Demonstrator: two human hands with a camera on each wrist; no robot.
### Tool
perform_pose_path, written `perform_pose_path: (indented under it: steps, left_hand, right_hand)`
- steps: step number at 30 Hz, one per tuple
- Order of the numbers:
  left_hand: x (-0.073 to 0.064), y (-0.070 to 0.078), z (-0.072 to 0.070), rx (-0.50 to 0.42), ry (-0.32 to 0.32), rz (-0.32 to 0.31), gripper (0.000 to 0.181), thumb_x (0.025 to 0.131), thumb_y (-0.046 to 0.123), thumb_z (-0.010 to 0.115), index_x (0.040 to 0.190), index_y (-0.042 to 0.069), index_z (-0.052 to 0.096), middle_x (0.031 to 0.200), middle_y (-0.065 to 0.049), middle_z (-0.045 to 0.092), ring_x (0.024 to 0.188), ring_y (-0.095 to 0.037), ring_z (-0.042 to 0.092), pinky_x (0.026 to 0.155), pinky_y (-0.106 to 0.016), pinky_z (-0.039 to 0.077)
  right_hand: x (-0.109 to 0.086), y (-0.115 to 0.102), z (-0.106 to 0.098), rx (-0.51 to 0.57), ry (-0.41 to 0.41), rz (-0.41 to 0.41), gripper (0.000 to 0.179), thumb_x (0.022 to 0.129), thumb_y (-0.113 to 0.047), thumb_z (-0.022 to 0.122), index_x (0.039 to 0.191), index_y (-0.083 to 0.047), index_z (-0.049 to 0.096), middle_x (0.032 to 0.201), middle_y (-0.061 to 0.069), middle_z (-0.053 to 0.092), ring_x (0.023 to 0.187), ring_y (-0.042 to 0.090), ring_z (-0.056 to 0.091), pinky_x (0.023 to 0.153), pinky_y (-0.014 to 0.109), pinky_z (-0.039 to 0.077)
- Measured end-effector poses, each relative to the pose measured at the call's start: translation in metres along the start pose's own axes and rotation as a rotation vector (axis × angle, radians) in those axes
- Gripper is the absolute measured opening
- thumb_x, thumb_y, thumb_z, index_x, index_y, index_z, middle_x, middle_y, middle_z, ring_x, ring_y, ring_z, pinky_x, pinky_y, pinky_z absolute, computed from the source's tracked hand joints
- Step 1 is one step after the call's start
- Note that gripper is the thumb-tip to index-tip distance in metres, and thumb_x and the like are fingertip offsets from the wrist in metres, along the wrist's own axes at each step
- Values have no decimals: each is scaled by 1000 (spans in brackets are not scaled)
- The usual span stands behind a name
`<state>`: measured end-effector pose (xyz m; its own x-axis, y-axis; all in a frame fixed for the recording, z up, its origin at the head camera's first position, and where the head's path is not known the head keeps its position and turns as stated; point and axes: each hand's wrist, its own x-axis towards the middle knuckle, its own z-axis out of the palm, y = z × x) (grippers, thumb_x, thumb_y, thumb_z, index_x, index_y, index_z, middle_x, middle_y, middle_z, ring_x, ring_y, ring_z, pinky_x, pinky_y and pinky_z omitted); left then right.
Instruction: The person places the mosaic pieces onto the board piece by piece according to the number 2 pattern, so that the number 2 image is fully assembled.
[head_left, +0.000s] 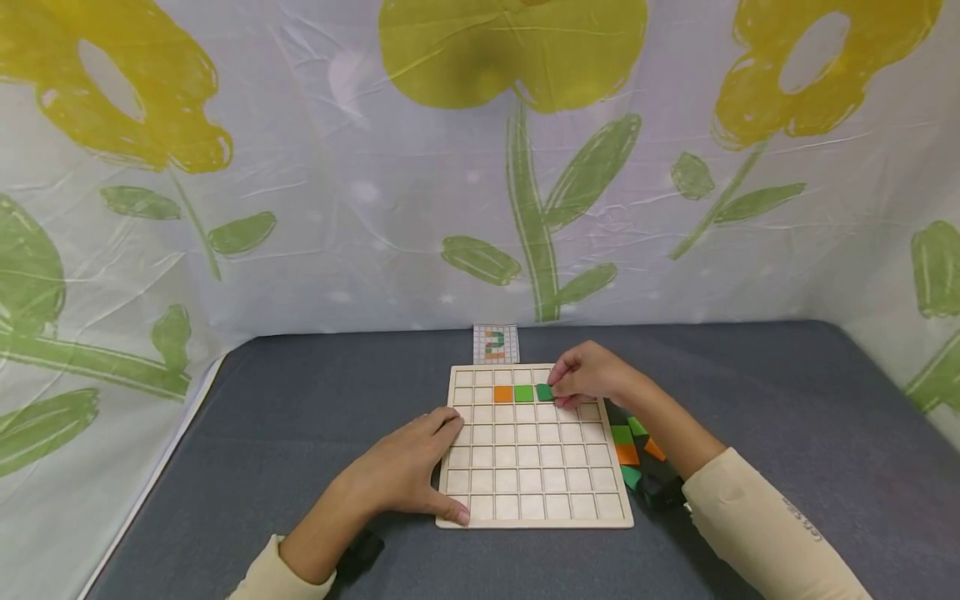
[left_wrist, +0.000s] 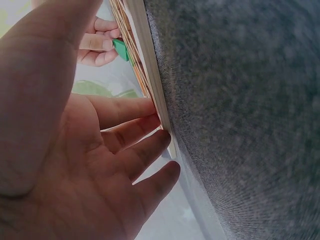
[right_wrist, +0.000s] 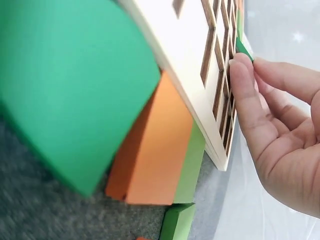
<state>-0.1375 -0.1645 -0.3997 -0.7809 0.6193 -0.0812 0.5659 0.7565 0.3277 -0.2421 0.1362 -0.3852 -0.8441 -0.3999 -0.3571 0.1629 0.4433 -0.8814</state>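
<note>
A pale wooden grid board (head_left: 528, 505) lies on the dark table. In its second row sit an orange square tile (head_left: 503, 394) and a light green tile (head_left: 523, 393). My right hand (head_left: 588, 373) pinches a dark green tile (head_left: 544, 392) between thumb and fingertips, just right of the light green one; in the right wrist view that tile (right_wrist: 244, 49) is tilted at the board's surface. My left hand (head_left: 408, 465) rests on the board's left edge with fingers spread, and the left wrist view shows its fingertips (left_wrist: 162, 137) touching the side.
Loose green tiles (head_left: 622, 434) and orange tiles (head_left: 627, 454) lie beside the board's right edge, under the right forearm. A small card (head_left: 496, 344) with a coloured grid pattern lies at the board's far edge. A flowered cloth (head_left: 352, 208) hangs behind the table.
</note>
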Motion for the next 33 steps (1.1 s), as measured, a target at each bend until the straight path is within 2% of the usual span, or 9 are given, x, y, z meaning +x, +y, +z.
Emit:
perform_pose_path:
  steps: [8,20,27,33]
  left_hand:
    - [1,-1,1,5,-3,-2,107,76,67,76,149,-2,42,151,-16,40,136,-34,42,108,-49,39]
    - [1,-2,0,-2,-10,-10,107,76,67,77,150,-2,41,151,-16,39,137,-33,42,108,-48,40]
    - [1,-2,0,-16,-10,-16,108,75,67,78,150,-1,41,151,-14,39,136,-31,42,107,-47,40]
    - [1,-1,-1,-30,-22,-14,108,75,65,79,151,-1,40,151,-15,38,137,-32,41,108,-48,39]
  right_hand:
    - [1,0,3,-3,4,-3,12,91,8,68,102,13,67,86,18,69,76,26,70,72,39,60]
    - [3,-2,9,-89,37,-24,10,90,7,70,99,9,71,86,14,69,73,24,69,71,36,60]
    - [-7,0,9,-190,55,-99,9,94,2,66,101,6,69,86,12,67,73,23,64,70,34,56]
    - [-31,10,1,-279,71,-195,9,94,0,66,101,3,72,82,7,67,70,21,59,66,33,53]
